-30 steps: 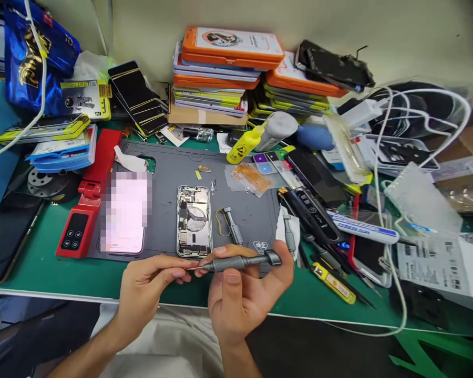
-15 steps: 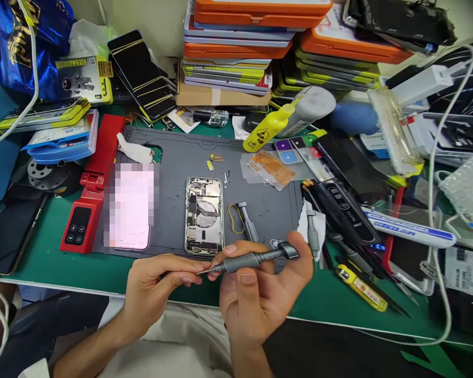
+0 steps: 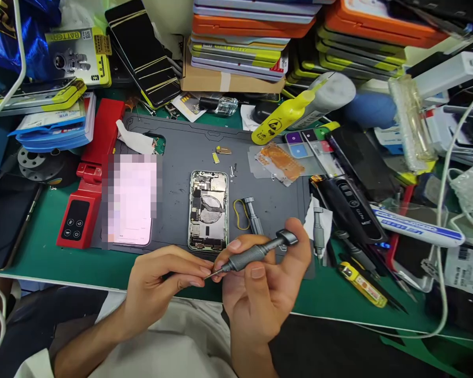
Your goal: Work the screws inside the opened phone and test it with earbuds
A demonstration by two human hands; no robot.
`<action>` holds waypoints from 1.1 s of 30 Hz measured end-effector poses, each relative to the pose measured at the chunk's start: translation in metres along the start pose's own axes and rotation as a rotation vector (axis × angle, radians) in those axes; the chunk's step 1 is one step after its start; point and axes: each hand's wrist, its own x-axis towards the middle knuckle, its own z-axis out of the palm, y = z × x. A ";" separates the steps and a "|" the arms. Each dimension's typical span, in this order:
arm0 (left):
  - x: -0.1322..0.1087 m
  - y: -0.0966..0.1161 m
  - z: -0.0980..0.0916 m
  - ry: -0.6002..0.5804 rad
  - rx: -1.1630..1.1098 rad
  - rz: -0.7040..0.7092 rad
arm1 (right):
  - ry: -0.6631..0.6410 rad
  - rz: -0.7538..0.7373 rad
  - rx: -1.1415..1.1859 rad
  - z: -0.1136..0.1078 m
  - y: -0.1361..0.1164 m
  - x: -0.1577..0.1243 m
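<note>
My right hand (image 3: 256, 289) holds a grey precision screwdriver (image 3: 246, 258) aslant, its cap end resting against a raised finger. The thin shaft points down-left to my left hand (image 3: 169, 283). There, thumb and fingertips are pinched together at the screwdriver's tip; anything small between them is too hidden to make out. Just beyond the hands, an opened phone (image 3: 208, 210) with its inner parts bare lies on the dark grey work mat (image 3: 173, 152). Beside it are a second screwdriver (image 3: 254, 215) and a yellow rubber band (image 3: 240, 215). Small metal parts (image 3: 233, 170) lie above.
A phone with a lit, blurred screen (image 3: 134, 199) lies left, beside a red folding device (image 3: 79, 215). Behind the mat stand stacked boxes (image 3: 236, 52) and a yellow bottle (image 3: 279, 121). Tools, including a yellow cutter (image 3: 362, 283), crowd the right. A white cable (image 3: 441, 210) hangs there.
The head view has shifted slightly, moving the bench in the picture. The screwdriver is tilted more steeply, its tip still at my left fingertips. Both hands keep their hold.
</note>
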 end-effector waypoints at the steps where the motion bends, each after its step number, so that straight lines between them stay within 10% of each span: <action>1: 0.000 0.000 0.000 -0.003 0.002 0.005 | -0.005 0.004 -0.006 0.000 0.000 0.000; 16: 0.006 0.008 0.000 -0.030 0.111 0.029 | -0.073 -0.101 -0.157 -0.016 0.004 0.006; 22: 0.006 0.006 0.000 -0.074 0.281 0.015 | 0.097 -0.529 -0.484 -0.041 0.005 0.013; 33: 0.001 0.002 -0.005 -0.182 0.261 -0.041 | -0.146 -0.949 -0.937 -0.065 0.017 0.016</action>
